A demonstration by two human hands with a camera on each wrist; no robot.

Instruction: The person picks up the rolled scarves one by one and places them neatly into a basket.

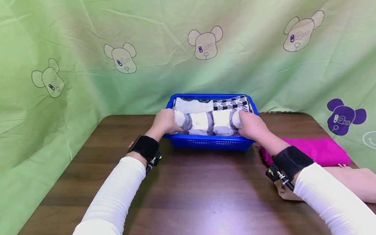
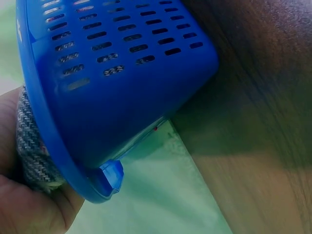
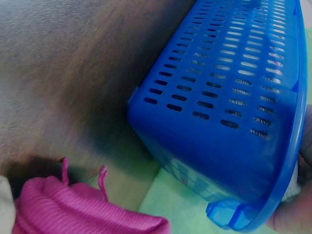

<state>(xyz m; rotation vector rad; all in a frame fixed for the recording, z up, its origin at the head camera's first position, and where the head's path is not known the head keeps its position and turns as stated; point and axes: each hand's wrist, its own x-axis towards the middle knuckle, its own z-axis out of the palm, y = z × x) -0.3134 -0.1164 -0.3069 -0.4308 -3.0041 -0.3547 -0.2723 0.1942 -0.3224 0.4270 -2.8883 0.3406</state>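
A folded grey-and-white checked cloth (image 1: 201,122) lies along the front of a blue plastic basket (image 1: 209,142). My left hand (image 1: 164,123) grips its left end and my right hand (image 1: 252,125) grips its right end, both at the basket's short sides. Behind it in the basket is a folded black-and-white patterned cloth (image 1: 230,103) with a plain white part. In the left wrist view, grey woven fabric (image 2: 31,146) shows between the fingers and the basket rim. The right wrist view shows only part of the right hand (image 3: 292,212), just past the rim.
To the right on the brown wooden table (image 1: 192,189) lie a folded magenta fringed cloth (image 1: 319,150) and a beige fringed cloth (image 1: 357,184), partly behind my right forearm. A green curtain (image 1: 164,54) with printed bear heads hangs right behind the basket.
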